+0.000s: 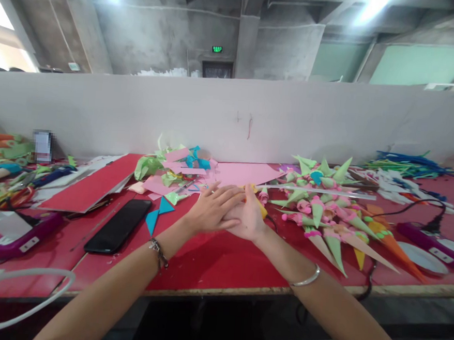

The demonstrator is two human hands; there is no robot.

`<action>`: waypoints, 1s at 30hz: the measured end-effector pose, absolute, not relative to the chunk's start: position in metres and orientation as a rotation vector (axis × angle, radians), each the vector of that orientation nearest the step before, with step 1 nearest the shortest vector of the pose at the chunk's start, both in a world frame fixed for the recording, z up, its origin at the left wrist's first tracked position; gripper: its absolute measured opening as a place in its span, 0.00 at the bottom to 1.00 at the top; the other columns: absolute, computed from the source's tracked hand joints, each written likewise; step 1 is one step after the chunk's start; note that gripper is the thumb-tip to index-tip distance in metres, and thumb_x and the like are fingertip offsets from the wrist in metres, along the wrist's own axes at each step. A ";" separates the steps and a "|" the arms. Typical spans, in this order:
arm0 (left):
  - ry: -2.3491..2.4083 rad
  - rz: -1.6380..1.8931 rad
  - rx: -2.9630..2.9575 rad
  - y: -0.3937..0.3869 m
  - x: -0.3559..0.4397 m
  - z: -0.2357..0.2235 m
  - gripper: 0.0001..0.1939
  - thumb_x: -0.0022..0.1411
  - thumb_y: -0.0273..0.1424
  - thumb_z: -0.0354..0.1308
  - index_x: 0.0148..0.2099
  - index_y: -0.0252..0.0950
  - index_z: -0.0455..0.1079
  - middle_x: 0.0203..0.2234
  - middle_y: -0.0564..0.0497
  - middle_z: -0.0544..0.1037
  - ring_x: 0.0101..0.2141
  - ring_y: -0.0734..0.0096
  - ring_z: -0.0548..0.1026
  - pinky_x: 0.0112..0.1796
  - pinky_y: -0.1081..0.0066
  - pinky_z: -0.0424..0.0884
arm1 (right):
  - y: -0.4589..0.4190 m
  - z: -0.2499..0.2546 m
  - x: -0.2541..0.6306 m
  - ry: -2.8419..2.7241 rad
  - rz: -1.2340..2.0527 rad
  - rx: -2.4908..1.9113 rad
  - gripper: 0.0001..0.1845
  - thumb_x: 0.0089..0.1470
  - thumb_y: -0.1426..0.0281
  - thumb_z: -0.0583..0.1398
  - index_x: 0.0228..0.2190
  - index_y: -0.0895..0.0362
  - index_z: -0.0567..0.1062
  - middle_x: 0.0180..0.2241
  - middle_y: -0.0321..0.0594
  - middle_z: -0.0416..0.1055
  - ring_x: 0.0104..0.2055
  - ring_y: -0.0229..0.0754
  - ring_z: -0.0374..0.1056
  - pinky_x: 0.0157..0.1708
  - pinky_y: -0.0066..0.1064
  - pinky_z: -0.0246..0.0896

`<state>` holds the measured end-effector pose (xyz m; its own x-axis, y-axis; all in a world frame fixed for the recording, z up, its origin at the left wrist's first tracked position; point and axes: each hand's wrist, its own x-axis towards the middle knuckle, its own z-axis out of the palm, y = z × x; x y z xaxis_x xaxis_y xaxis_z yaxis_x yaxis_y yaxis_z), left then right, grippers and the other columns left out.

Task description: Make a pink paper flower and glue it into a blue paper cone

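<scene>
Above the red table, my left hand (pixel 213 206) lies flat across my right hand (pixel 250 215), fingers stretched out. The right palm faces up and its thumb stands out; most of its fingers are covered by the left hand. Nothing shows between the palms, though the space there is hidden. Just behind the hands is a yellow tool (pixel 263 210), mostly covered, with a dark cord. Pink paper (pixel 246 172) lies beyond them. Two blue paper triangles (pixel 158 214) are left of my left hand. Paper cone shapes in green and pink (pixel 317 212) are heaped to the right.
A black phone (pixel 118 226) and a red sheet (pixel 88 183) lie to the left. Purple power strips (pixel 31 236) (pixel 434 244) sit at both sides. A clear rod (pixel 326 191) crosses the cone heap. A pale partition (pixel 176 114) stands behind the table.
</scene>
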<state>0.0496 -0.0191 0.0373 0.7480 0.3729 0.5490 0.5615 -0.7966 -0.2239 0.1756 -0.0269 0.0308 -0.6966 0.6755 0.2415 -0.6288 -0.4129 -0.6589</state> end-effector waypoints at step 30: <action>-1.297 -1.009 -2.449 -0.009 0.029 0.039 0.19 0.62 0.35 0.38 0.26 0.34 0.65 0.21 0.50 0.70 0.24 0.72 0.67 0.26 0.74 0.57 | -0.011 0.015 0.169 -1.252 1.619 -0.578 0.09 0.38 0.72 0.62 0.28 0.57 0.74 0.22 0.29 0.67 0.23 0.27 0.59 0.25 0.21 0.55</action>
